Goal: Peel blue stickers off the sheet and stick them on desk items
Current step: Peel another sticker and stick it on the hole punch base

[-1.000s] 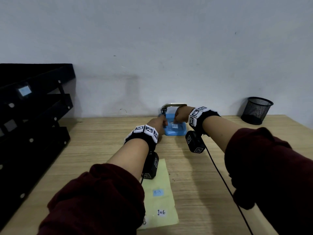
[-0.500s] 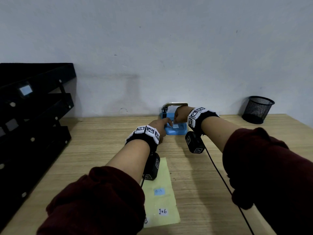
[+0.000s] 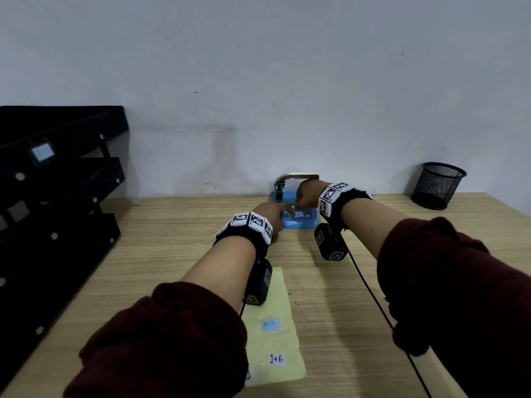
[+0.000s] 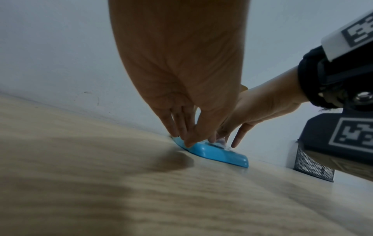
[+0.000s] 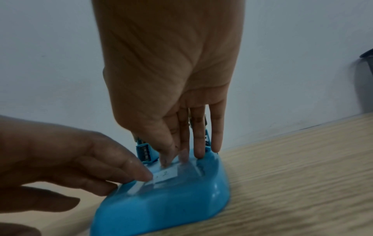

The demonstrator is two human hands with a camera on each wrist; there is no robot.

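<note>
two hands flattening a sticker onto the blue hole punch

both hands are down on the blue hole punch (image 5: pixel 161 199), which sits by the wall. my right hand (image 5: pixel 167 95) has its fingers straight, tips pressing the far edge of the sticker (image 5: pixel 165 174) on the punch's base. my left hand (image 5: pixel 66 158) presses the near edge with one extended fingertip; nothing is pinched. i judge the sticker thin, limp and easily creased, best handled by its edges. the punch looks stiff but light and smooth, likely to slide. the yellow sheet (image 3: pixel 275 340) lies nearer me than the punch.
</note>
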